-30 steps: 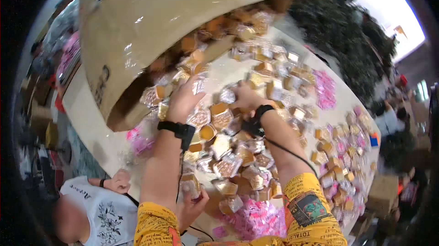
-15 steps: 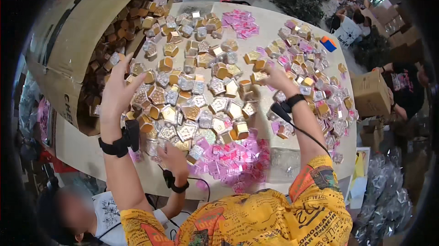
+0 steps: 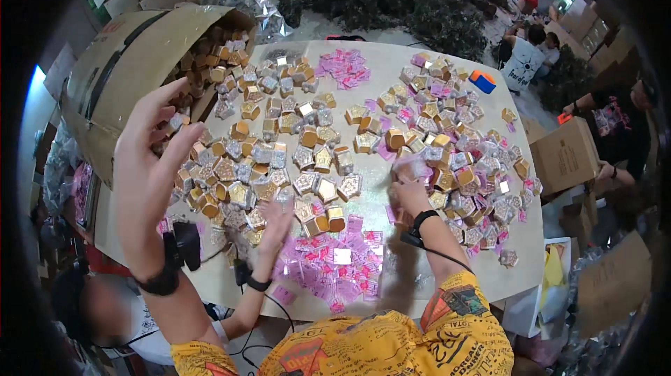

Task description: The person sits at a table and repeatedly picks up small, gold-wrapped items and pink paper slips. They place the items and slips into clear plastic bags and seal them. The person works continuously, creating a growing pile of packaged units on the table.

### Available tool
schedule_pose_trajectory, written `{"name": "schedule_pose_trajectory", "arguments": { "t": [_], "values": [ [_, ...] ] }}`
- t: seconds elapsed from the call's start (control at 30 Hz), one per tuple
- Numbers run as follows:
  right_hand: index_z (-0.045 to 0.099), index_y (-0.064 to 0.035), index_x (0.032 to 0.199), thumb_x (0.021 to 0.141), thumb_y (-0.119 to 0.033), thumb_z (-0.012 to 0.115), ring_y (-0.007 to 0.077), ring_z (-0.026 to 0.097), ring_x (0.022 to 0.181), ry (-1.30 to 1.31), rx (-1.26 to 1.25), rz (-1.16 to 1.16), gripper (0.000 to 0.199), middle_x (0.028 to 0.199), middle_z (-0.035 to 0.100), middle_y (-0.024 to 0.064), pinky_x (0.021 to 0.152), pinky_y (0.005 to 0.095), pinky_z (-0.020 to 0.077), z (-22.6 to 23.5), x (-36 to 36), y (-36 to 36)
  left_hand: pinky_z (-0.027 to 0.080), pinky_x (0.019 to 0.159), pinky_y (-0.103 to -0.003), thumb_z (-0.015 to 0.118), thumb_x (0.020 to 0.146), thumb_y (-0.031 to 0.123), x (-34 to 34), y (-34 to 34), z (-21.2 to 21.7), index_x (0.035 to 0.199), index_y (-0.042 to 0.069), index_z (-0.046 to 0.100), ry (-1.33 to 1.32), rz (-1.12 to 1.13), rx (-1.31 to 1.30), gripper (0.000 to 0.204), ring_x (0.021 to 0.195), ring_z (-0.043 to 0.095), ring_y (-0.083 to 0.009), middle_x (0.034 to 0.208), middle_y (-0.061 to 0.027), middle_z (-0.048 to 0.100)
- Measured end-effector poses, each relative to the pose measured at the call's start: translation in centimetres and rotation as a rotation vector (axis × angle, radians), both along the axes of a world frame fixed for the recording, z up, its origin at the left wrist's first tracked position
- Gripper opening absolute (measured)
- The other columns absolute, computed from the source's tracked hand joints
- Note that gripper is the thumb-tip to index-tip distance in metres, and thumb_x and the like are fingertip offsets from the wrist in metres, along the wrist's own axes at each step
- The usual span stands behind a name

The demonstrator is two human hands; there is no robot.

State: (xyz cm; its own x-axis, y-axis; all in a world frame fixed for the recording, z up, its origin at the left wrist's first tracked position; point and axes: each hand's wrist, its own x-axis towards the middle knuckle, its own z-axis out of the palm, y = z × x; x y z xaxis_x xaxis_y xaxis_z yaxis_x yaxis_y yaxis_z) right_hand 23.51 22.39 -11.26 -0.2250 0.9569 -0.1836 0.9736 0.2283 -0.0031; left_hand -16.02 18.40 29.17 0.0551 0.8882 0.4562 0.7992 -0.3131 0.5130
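My left hand (image 3: 143,166) is raised in front of the tipped cardboard box (image 3: 105,89), fingers apart, holding nothing. At the left edge of the right-hand pile, my right hand (image 3: 412,194) is down with its fingers bent together beside a blurred clear-wrapped piece (image 3: 412,168); what lies within its grip is partly hidden. Small gold and silver pentagonal boxes (image 3: 325,189), many in clear wrap, cover the middle of the table. More of them, mixed with pink packets, make up the right-hand pile (image 3: 465,180).
A loose heap of pink packets (image 3: 332,257) lies at the near edge, another pink heap (image 3: 342,68) at the far edge. A co-worker's hand (image 3: 278,224) reaches in from the lower left. An orange-and-blue object (image 3: 482,82) sits far right. Another person holds a carton (image 3: 566,156) beyond the table.
My left hand has lifted and come back from the gold boxes. My right hand has moved nearer to me along the right pile's edge. The view has shifted; the co-worker's hand moved over the boxes.
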Motion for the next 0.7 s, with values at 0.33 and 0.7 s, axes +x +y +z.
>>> {"name": "schedule_pose_trajectory", "arguments": {
  "t": [0.33, 0.7],
  "values": [
    [0.063, -0.0064, 0.092, 0.072, -0.024, 0.063, 0.0305, 0.052, 0.103, 0.022, 0.051, -0.085, 0.027, 0.107, 0.056, 0.0146, 0.086, 0.0477, 0.0409, 6.1, 1.3, 3.0, 0.044, 0.081, -0.032, 0.067, 0.069, 0.031, 3.9, -8.2, -3.8, 0.104, -0.003, 0.062, -0.322, -0.16, -0.187, 0.049, 0.097, 0.059, -0.0257, 0.107, -0.0154, 0.062],
    [0.064, -0.0126, 0.105, 0.085, -0.027, 0.049, 0.0406, 0.029, 0.13, 0.026, 0.404, 0.237, 0.029, 0.132, 0.045, 0.0157, 0.101, 0.0643, 0.0204, 2.0, -9.2, 13.8, 0.047, 0.075, -0.029, 0.068, 0.071, 0.01, 0.7, -7.1, -11.0, 0.107, 0.001, 0.062, -0.341, 0.027, -0.515, 0.038, 0.093, 0.059, -0.0201, 0.102, -0.0113, 0.062]
  ]
}}
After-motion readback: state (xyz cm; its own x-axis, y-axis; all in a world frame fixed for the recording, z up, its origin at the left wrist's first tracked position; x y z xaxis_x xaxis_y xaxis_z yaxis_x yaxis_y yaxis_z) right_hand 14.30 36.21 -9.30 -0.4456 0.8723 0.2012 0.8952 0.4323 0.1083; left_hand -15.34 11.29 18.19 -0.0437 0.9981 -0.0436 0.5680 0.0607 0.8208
